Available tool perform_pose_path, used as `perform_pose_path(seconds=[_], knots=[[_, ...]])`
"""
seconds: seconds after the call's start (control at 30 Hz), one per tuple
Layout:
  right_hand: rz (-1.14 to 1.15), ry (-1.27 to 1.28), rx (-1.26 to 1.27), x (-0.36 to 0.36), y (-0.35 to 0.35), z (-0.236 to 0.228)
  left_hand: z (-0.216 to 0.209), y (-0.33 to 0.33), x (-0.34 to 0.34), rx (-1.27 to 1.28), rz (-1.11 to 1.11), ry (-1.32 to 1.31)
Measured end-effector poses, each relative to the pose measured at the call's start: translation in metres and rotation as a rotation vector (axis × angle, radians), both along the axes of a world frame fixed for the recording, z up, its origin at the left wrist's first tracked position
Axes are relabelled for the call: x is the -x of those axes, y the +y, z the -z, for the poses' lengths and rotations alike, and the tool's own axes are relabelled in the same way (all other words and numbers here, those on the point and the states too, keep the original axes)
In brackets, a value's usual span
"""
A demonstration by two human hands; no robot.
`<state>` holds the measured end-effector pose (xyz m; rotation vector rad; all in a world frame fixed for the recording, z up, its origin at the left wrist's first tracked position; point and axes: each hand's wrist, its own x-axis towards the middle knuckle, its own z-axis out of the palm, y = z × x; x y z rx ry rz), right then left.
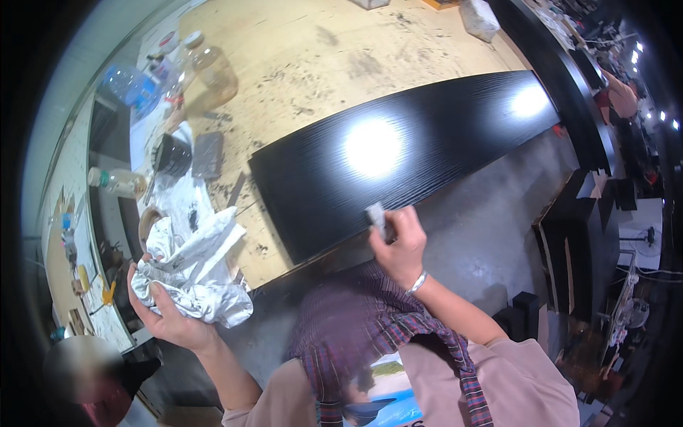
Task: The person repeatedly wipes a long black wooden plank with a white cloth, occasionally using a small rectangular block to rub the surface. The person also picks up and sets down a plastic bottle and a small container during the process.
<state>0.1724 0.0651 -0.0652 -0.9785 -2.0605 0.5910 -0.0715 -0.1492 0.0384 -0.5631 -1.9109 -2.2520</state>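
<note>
We hold a crumpled white rag (191, 274) in our left hand (165, 313), fingers clenched around its bunched folds, lifted off the near left end of the bench (299, 50). Our right hand (402, 245) pinches a small grey block (376, 217), most likely a sanding pad, pressed against the near edge of the long black panel (398, 156).

The panel lies across the pale wooden bench, running from near left to far right, its right end reaching out over the grey floor (491, 220). Its face is deep black with fine grain lines running lengthwise, and it shines enough to throw back two bright lamp spots. We judge the face already coated and close to finished; no dull or bare patches show on it. The work now seems to be at the near edge, where the block touches, and the rest of that edge toward the right looks still to be gone over. Whether the rag has wiped anything yet we cannot tell.

On the far left stand plastic bottles (213, 67), a black cup (173, 153) and stained paper (181, 199).
</note>
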Motion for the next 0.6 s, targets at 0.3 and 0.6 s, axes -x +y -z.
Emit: perform_pose_path(seconds=[0.3, 0.6], knots=[[-0.477, -0.068, 0.003, 0.072, -0.096, 0.004, 0.025, -0.026, 0.001, 0.013, 0.038, -0.035], [-0.063, 0.225, 0.488, 0.006, -0.021, -0.037, 0.021, 0.058, -0.033, 0.112, 0.388, 0.077]])
